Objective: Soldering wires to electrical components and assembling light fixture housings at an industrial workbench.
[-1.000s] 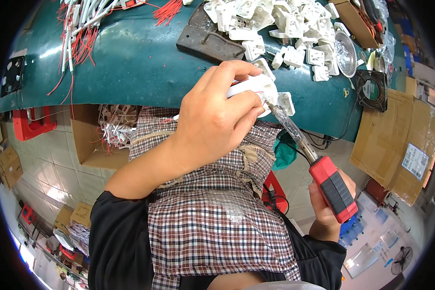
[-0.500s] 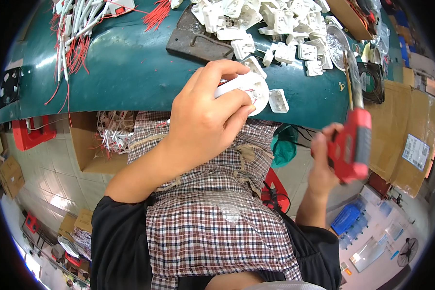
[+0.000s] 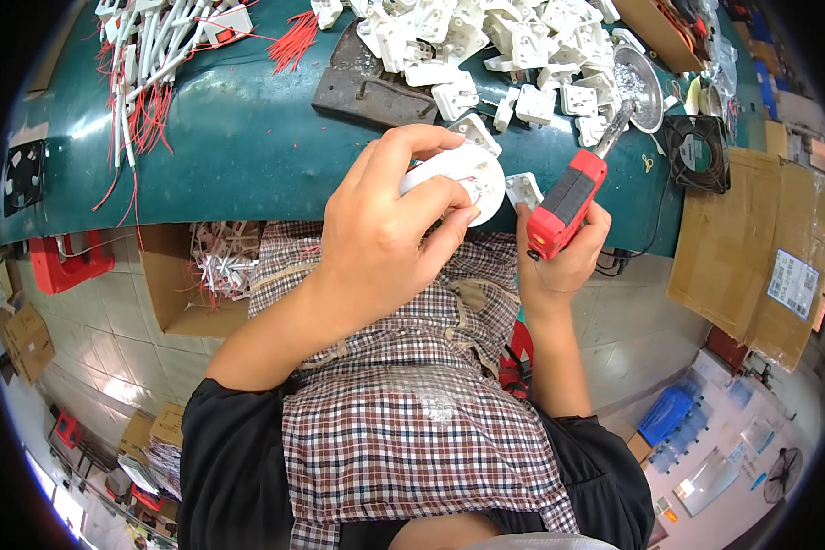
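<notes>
My left hand (image 3: 380, 211) is closed on a round white plastic housing (image 3: 488, 174) at the table's front edge. Its open face shows thin red wire inside. My right hand (image 3: 566, 266) grips a red-and-black soldering gun (image 3: 566, 206), whose metal barrel slants up toward a round metal dish (image 3: 649, 115) of silvery bits. How close the tip is to the dish, I cannot tell. Beside the housing lies a small white plug casing (image 3: 522, 191), near my right thumb. Another casing (image 3: 477, 134) sits just beyond my left fingers.
White plug casings (image 3: 522, 37) are heaped at the back of the green table (image 3: 247, 137). A dark metal block (image 3: 376, 87) stands before them. White tubes with red wires (image 3: 147, 64) lie back left. At the right are a black fan (image 3: 697, 154) and a cardboard box (image 3: 742, 247).
My right hand has brought the soldering gun leftward, closer to the housing, and its barrel now leans toward the dish. My left hand keeps hold of the housing, nearly unmoved.
</notes>
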`<state>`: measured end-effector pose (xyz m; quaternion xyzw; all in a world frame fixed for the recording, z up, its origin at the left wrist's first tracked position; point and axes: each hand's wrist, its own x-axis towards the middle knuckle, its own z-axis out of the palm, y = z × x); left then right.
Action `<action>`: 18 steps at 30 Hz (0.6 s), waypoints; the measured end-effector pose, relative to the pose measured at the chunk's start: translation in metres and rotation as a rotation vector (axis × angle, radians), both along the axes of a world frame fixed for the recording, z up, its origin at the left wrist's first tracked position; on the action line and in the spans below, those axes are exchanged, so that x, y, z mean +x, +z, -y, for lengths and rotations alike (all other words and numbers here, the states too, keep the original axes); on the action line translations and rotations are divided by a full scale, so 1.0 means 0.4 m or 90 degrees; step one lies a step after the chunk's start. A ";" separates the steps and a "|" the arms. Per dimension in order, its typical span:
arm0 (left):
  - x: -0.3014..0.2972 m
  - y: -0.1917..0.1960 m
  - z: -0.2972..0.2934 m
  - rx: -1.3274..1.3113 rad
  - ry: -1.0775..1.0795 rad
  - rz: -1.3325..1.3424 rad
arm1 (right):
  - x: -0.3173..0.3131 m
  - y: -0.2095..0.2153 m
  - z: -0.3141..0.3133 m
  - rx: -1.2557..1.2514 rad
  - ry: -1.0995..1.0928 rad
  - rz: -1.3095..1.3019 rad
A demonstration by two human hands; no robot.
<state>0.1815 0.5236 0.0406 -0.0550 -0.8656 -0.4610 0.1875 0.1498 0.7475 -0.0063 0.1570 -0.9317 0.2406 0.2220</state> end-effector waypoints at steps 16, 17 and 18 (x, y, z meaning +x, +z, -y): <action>-0.002 0.043 0.004 0.037 0.038 -0.043 | -0.010 0.115 0.046 -0.350 0.115 0.181; 0.001 0.057 0.017 0.114 0.030 -0.013 | -0.008 0.122 0.057 -0.372 0.154 0.202; 0.002 0.073 0.035 0.219 0.006 0.036 | -0.013 0.116 0.063 -0.402 0.205 0.210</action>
